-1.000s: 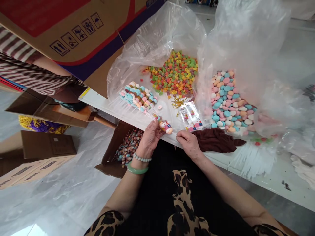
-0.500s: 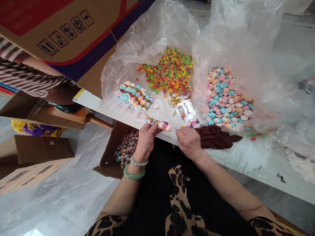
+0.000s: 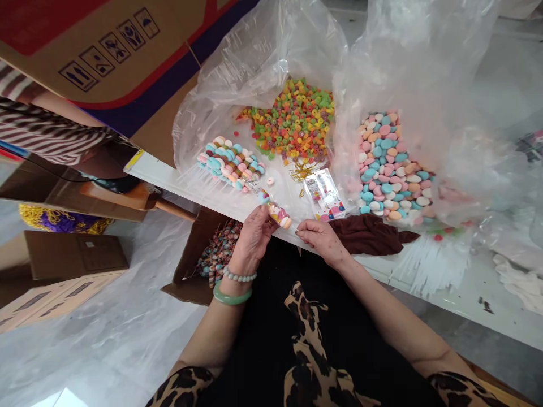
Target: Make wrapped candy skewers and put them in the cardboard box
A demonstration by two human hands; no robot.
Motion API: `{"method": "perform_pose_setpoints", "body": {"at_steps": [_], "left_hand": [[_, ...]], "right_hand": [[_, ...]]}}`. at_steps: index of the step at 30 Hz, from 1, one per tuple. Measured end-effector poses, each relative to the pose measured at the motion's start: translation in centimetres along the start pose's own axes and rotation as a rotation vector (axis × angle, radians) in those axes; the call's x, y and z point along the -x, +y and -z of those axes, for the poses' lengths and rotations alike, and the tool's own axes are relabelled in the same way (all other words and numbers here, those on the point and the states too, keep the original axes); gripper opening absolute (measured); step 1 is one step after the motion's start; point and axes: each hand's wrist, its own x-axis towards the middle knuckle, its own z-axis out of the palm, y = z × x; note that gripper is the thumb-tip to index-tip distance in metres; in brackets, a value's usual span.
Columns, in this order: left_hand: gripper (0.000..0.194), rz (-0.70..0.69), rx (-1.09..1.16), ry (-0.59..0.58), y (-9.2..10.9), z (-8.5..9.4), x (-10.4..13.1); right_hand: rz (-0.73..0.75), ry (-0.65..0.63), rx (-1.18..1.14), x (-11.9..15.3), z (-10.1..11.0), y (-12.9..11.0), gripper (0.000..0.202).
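Note:
My left hand (image 3: 255, 232), with a beaded bracelet and a green bangle at the wrist, is closed on a wrapped candy skewer (image 3: 279, 215). The skewer tilts down toward my right hand (image 3: 316, 236), whose fingers pinch at its white stick end. Beyond my left hand lies a pile of stacked candy skewers (image 3: 231, 162). Silver printed wrappers (image 3: 324, 195) rest behind my right hand, beside gold twist ties (image 3: 301, 171). Colourful ring gummies (image 3: 297, 121) are heaped on clear plastic.
Pastel candies (image 3: 388, 167) lie in plastic at the right, near white sticks (image 3: 432, 263) and a brown cloth (image 3: 369, 233). An open carton (image 3: 186, 288) of skewers stands below the table edge. A person's striped sleeve (image 3: 46, 135) shows behind a large box (image 3: 123, 68).
The skewer has turned to a steeper angle in my left hand, its far end showing more. My right hand's fingers have shifted slightly left and extended somewhat.

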Motion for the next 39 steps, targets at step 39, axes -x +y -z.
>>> {"method": "perform_pose_setpoints", "body": {"at_steps": [39], "left_hand": [[0.03,0.001,-0.223,-0.073,-2.1,-1.2,1.1]], "right_hand": [[0.266,0.206,0.35,0.6,-0.2,0.7,0.018]]}}
